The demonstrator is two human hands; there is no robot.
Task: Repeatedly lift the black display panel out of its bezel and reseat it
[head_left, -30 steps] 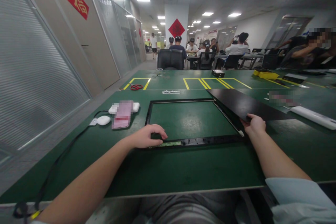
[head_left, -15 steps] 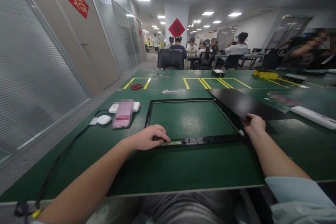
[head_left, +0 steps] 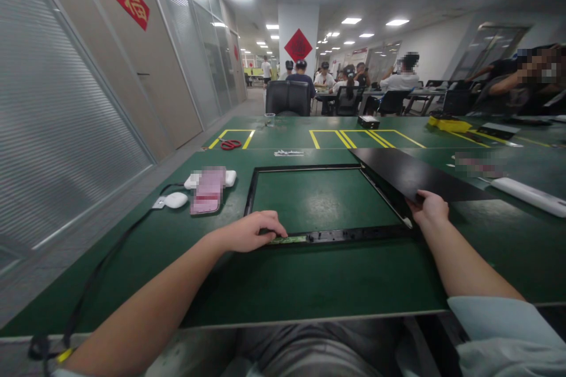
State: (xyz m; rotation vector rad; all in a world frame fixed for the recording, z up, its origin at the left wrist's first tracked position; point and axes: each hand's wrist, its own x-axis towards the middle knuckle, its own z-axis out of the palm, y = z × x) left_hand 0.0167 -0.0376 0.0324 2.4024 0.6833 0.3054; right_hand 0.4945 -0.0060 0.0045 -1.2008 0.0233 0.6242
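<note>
While the right hand (head_left: 430,211) grips the black panel (head_left: 420,172) beside the rectangular frame (head_left: 365,236) on the bench (head_left: 327,288), the two look unjoined; the left hand (head_left: 248,232) curls at the green strip (head_left: 290,240), its hold unclear.

A second ago, the fingers of my left grip (head_left: 250,232) were curled over the left end of the black frame's (head_left: 354,237) side nearest the counter's (head_left: 318,288) near edge. Since then my index finger (head_left: 277,226) has straightened and come down to the green strip (head_left: 292,240) there. Beyond the counter's far edge, a walking person (head_left: 266,70) has moved rightward, toward the pillar (head_left: 297,16).
</note>
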